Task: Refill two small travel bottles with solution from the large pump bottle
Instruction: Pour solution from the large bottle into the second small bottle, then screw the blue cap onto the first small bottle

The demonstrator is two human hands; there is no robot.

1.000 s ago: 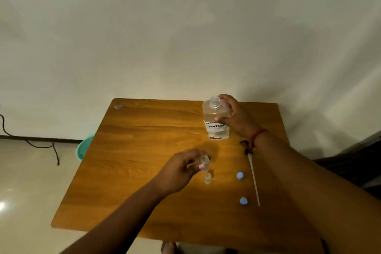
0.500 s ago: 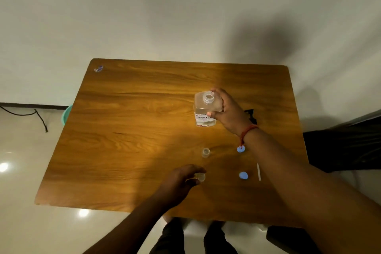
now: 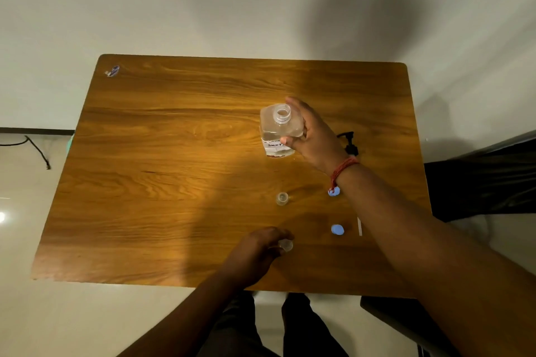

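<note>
Clear large bottle [image 3: 279,130], cap off, is being gripped by the right hand [image 3: 314,136] above the wooden table [image 3: 174,153]. One small clear travel bottle [image 3: 285,245] is being pinched by the left hand [image 3: 255,252] near the front edge; the other [image 3: 282,198] is being left standing between them.

Single head-worn view, steeply downward over the table [image 3: 174,153], wall beyond.

Right hand [image 3: 311,136]: arm extended forward, fingers and thumb wrapped around the large clear uncapped plastic bottle with a white label [image 3: 279,132]. Left hand [image 3: 255,252]: positioned low over the desk, fingers curled, apparently pinching the small clear travel bottle [image 3: 285,245]; contact detail is blurred.
</note>
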